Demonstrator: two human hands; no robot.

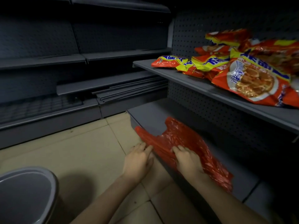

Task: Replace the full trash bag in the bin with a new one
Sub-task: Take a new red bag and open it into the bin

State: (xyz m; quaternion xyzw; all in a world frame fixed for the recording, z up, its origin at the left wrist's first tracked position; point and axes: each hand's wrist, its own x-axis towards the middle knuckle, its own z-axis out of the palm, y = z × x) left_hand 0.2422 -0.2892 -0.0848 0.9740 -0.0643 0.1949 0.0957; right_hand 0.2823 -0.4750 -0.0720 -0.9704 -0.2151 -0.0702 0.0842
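A crumpled red plastic trash bag [182,143] lies on the lowest dark grey metal shelf [150,113]. The right hand [187,160] rests flat on it, fingers straight; the left hand [139,160] touches its edge, fingers extended. A grey round bin [27,191] stands left of the shelf.

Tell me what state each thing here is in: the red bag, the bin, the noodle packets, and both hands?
Red bag: flat and crumpled on the bottom shelf, not yet opened.
Bin: on the floor, no liner visible.
Noodle packets: sealed, piled loosely on the upper shelf.
Left hand: fingers straight, tips touching the bag's edge.
Right hand: resting on the bag; whether it pinches is unclear.
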